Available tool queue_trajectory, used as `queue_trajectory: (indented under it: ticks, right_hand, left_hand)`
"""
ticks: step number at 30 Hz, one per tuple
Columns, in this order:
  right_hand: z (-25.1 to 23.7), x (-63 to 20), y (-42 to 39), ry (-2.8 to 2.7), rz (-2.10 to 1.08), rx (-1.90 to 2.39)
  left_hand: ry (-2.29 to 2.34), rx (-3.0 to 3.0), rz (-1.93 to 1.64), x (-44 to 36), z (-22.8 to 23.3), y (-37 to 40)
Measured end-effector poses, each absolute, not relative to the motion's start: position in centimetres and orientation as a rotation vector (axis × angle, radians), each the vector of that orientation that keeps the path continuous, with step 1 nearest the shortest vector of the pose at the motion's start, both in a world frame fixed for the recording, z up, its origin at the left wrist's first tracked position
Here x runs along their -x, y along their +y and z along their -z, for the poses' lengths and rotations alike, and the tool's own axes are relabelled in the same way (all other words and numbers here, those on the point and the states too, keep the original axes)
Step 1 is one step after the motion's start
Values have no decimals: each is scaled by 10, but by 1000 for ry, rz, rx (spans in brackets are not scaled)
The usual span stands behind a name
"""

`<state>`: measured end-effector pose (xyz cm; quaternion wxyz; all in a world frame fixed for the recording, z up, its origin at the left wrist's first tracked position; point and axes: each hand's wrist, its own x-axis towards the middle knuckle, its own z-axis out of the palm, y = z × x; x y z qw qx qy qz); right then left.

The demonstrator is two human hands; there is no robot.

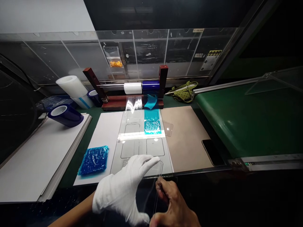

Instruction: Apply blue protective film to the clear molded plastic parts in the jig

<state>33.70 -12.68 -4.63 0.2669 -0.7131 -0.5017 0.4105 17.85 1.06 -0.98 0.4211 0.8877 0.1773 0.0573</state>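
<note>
Two hands at the near edge of a dark green bench, a clear pane between them. The left hand (123, 189), in a white glove, arches wide, its fingertips at the pane's far end and its thumb near the other; it holds the clear pane (161, 170) tilted on edge, so that from where I stand it shows as little more than a thin bright outline. The right hand (176, 201), bare, is curled narrow against the pane's right side; whether it pinches the pane or a small dark object among its fingers, I cannot tell.

Beyond the hands lies a clear sheet (155, 146) marked with black rounded outlines. A turquoise film (152, 123) covers part of its far end. To its left, a blue film-covered stack (94, 160) rests on white paper (104, 126); to its right, a brown board (187, 135) bears a small clear square (169, 129), with a black phone (213, 152) across the board's right edge.

Behind stands a red-brown wooden stand (113, 105), its metal rod carrying a white roll (132, 88) beside a blue roll (151, 85).
</note>
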Motion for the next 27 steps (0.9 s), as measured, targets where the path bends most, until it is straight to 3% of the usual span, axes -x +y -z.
queue_trajectory:
  ticks: [8,12,15,18,22,27]
  right_hand:
    - [57,-343,-128,-1362,-987,1732]
    - [65,-381,-112,-1414,-689,1701]
    - [94,-438,-86,-1445,-389,1969]
    - [137,-496,-62,-1639,-191,2351]
    - [170,-542,-51,-1832,-148,2444]
    - [132,-509,-54,-1937,90,2145]
  left_hand:
    - [468,-2258,-111,-188,12,15]
    - [621,-2421,-372,-193,18,17]
    - [757,-2347,-458,-192,33,17]
    - [803,-1785,-340,-186,53,16]
    - [388,-646,-322,-182,82,10]
    - [133,25,-327,-185,102,-5]
